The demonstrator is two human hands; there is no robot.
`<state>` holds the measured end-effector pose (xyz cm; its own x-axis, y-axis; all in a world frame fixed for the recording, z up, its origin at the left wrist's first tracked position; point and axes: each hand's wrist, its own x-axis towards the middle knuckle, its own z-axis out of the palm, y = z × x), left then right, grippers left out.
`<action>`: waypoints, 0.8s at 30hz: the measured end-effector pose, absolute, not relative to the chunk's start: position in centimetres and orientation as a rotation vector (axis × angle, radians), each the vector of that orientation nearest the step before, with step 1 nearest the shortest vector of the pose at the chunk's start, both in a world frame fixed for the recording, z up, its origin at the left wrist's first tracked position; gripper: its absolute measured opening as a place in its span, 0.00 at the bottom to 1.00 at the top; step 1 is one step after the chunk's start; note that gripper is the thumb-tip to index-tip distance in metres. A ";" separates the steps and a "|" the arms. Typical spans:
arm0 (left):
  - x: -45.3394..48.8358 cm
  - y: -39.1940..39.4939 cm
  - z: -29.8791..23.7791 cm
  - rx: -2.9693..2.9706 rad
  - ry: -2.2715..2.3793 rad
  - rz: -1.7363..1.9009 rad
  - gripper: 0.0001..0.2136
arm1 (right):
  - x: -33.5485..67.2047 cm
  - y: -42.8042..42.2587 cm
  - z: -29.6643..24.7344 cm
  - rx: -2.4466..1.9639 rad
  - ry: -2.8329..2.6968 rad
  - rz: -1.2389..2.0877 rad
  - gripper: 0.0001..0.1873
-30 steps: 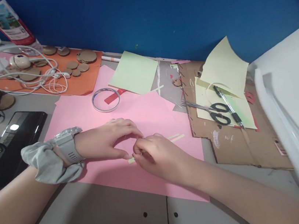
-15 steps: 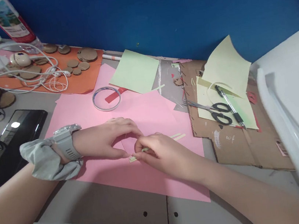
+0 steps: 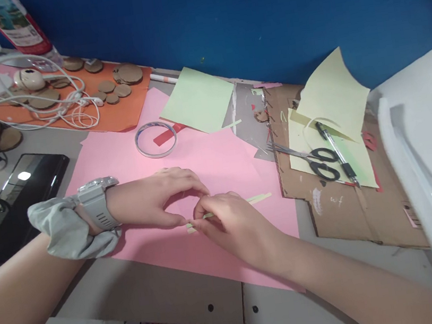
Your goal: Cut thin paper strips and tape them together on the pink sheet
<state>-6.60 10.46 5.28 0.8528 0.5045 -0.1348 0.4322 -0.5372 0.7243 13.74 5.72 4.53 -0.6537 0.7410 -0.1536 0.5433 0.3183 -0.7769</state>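
My right hand (image 3: 235,218) is closed in a pinch on a thin pale green paper strip (image 3: 208,215), low over the pink paper (image 3: 147,246). Curved in a C shape, my left hand (image 3: 164,193) has its thumb well apart from its fingers. That thumb's tip meets the pinching fingertips of my right hand, while the left fingers reach behind it. Beneath the pinch lies the end of a pale strip (image 3: 191,230). More pale yellow-green strips (image 3: 260,197) stick out to the right of my right hand, partly hidden.
A tape roll (image 3: 138,147) lies beyond my left hand, by a red paper piece (image 3: 164,137) and a green sheet (image 3: 199,100). Scissors (image 3: 323,163) and a pen (image 3: 337,153) rest on cardboard (image 3: 344,219) at right. At left are a black power bank (image 3: 24,199) and white cables (image 3: 75,106).
The view has shifted slightly. My hands keep nearly the same pose at the strip, and the strip ends right of my right hand lie closer together.
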 end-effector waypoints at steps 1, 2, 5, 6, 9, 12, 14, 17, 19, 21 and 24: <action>-6.6 10.5 5.3 2.217 0.677 0.114 0.22 | 13.7 5.6 4.4 -1.172 -2.363 1.217 0.08; -6.6 10.5 5.2 2.219 0.678 0.113 0.23 | 13.7 5.6 4.2 -1.171 -2.372 1.193 0.07; -6.6 10.4 5.2 2.227 0.679 0.109 0.23 | 13.8 5.5 4.0 -1.157 -2.402 1.158 0.07; -6.6 10.4 5.2 2.228 0.680 0.106 0.23 | 13.8 5.5 4.0 -1.154 -2.408 1.148 0.07; -6.6 10.4 5.3 2.227 0.682 0.102 0.22 | 13.8 5.5 3.9 -1.152 -2.421 1.124 0.08; -6.6 10.4 5.3 2.225 0.684 0.105 0.21 | 13.9 5.4 3.8 -1.145 -2.429 1.104 0.08; -6.6 10.4 5.3 2.226 0.687 0.106 0.21 | 13.9 5.3 3.7 -1.144 -2.428 1.086 0.08; -6.6 10.4 5.3 2.226 0.688 0.104 0.21 | 13.9 5.2 3.6 -1.145 -2.431 1.079 0.08; -6.6 10.3 5.3 2.225 0.688 0.103 0.21 | 13.8 5.3 3.6 -1.142 -2.440 1.079 0.08; -6.6 10.3 5.3 2.227 0.689 0.104 0.22 | 13.8 5.3 3.6 -1.140 -2.453 1.068 0.08; -6.6 10.3 5.3 2.235 0.689 0.106 0.22 | 13.8 5.2 3.6 -1.142 -2.466 1.041 0.08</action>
